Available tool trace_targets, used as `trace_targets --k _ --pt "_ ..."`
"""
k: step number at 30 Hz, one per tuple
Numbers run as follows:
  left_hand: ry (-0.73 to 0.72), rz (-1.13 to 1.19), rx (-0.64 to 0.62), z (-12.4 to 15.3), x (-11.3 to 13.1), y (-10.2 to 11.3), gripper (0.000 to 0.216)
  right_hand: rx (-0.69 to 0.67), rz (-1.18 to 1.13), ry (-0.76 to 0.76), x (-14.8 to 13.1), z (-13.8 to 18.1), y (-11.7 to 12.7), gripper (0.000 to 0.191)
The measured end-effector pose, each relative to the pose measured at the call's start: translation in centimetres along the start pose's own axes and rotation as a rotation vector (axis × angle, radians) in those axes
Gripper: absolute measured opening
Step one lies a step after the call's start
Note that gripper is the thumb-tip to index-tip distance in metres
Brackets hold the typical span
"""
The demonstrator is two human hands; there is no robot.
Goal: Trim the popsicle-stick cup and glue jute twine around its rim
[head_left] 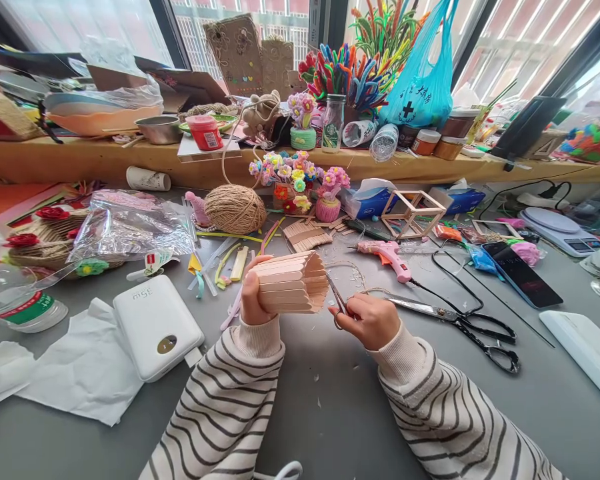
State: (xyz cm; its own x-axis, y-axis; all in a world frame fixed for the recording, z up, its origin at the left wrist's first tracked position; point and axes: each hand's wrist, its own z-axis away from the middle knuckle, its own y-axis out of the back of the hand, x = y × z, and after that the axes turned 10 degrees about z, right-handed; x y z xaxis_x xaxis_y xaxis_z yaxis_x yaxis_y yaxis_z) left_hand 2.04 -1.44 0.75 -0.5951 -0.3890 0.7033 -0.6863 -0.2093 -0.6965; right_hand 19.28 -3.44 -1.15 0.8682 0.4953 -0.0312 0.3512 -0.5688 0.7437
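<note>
My left hand (257,293) is closed around a cup made of wooden craft sticks (290,283), tilted on its side with its open mouth toward the right. The stick ends form a scalloped rim. Small scissors (337,293) are gripped in my right hand (373,319), their blades close to the rim; whether they touch it I cannot tell. A strand of twine runs behind the scissors. Large black-handled shears (463,323) lie just right of my right hand. Beyond them rests a pink hot glue gun (387,257).
A white power bank (157,327) lies on paper at left. Behind the cup are craft sticks (307,235), a twine ball (235,212) and yarn flowers (295,173). A phone (523,273) and kitchen scale (557,230) sit at right. The glue gun's cord curves across the table.
</note>
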Motion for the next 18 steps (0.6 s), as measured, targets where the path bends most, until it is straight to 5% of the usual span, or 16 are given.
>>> trace_targets --k 18 --pt "0.068 -0.006 0.105 -0.05 0.02 -0.16 0.04 0.09 0.289 0.088 -0.04 0.07 0.19 0.042"
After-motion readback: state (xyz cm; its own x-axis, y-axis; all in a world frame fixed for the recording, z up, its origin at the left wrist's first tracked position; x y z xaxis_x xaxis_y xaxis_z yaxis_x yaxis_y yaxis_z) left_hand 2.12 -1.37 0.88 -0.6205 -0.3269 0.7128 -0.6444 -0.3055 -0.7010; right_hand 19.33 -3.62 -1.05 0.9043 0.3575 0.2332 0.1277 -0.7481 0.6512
